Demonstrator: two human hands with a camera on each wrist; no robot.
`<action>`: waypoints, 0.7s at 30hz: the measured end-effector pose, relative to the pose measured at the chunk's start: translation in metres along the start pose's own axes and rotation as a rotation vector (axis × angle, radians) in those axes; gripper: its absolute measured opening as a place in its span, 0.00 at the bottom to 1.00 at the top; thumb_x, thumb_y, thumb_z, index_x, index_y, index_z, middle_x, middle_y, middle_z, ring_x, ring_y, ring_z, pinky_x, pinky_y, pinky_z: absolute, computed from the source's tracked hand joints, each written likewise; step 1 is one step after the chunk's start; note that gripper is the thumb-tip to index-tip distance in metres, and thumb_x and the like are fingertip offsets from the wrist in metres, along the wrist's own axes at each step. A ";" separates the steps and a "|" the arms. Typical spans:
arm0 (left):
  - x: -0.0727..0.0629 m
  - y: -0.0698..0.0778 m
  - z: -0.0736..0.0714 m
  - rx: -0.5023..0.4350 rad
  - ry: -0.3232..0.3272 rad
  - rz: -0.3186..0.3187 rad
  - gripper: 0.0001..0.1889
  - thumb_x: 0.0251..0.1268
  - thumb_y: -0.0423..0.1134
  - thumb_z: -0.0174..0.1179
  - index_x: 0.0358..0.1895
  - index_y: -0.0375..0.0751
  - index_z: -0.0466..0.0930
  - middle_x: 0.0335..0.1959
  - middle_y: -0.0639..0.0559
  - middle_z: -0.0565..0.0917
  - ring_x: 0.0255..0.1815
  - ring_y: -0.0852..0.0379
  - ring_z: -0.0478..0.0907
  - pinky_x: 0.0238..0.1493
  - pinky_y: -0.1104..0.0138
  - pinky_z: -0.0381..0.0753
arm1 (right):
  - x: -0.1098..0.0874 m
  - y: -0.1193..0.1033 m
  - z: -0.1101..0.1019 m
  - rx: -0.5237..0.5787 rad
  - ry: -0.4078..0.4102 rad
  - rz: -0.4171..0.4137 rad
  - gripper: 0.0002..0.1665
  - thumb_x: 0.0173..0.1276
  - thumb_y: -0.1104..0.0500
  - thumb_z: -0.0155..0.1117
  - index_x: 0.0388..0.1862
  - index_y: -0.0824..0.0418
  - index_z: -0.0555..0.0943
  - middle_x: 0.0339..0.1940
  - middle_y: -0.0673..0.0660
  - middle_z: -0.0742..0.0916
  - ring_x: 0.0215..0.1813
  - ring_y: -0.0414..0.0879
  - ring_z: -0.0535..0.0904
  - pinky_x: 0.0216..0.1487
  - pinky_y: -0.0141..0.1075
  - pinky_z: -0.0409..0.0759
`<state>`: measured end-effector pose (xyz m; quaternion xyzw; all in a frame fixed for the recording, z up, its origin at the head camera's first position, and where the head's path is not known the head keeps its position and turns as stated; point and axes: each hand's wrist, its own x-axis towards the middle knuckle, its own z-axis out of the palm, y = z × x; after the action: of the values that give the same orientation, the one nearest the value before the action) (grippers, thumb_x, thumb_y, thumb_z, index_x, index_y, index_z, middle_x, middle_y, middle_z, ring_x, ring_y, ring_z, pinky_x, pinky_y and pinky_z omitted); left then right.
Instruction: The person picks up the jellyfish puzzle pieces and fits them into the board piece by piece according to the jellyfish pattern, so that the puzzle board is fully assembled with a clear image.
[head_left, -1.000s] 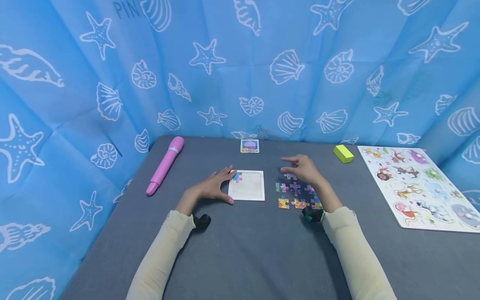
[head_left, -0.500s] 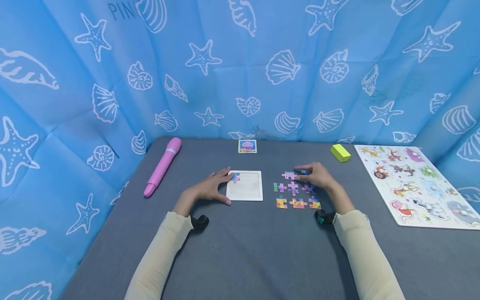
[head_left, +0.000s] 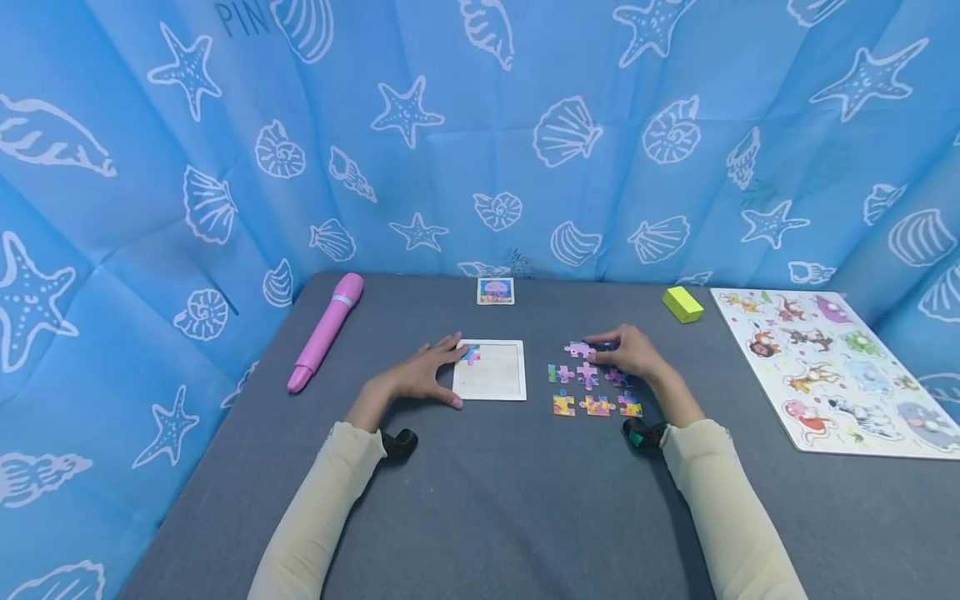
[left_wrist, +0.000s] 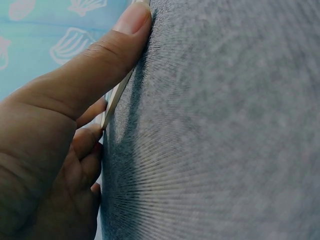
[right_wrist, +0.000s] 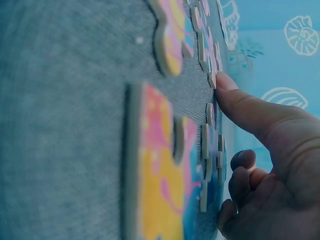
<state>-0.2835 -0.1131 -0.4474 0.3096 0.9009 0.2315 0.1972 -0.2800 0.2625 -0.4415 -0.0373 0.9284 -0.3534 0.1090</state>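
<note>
The left hand was rested at nine o'clock of the white frame, fingers loosely spread, thumb extended toward the eight-o'clock corner. At the frame's three o'clock, on the grey bench, a pink puzzle piece was pinched between the right hand's thumb and index finger, remaining fingers bent.
</note>
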 end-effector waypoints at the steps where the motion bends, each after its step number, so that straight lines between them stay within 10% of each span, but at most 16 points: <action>1: 0.000 0.000 0.000 -0.002 -0.002 -0.002 0.52 0.47 0.58 0.67 0.73 0.49 0.46 0.76 0.51 0.39 0.76 0.53 0.34 0.73 0.50 0.34 | 0.000 0.000 0.000 -0.003 0.000 0.005 0.24 0.58 0.57 0.66 0.54 0.60 0.79 0.34 0.60 0.69 0.36 0.50 0.61 0.34 0.37 0.58; 21: 0.000 -0.001 0.001 0.022 -0.003 -0.021 0.52 0.47 0.59 0.66 0.73 0.52 0.44 0.76 0.53 0.38 0.76 0.55 0.34 0.73 0.51 0.33 | 0.000 -0.018 0.000 -0.025 0.075 -0.108 0.21 0.61 0.57 0.64 0.52 0.63 0.80 0.49 0.68 0.80 0.43 0.53 0.71 0.39 0.38 0.69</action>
<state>-0.2837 -0.1136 -0.4487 0.3026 0.9063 0.2191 0.1977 -0.2801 0.2490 -0.4293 -0.0755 0.9327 -0.3485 0.0542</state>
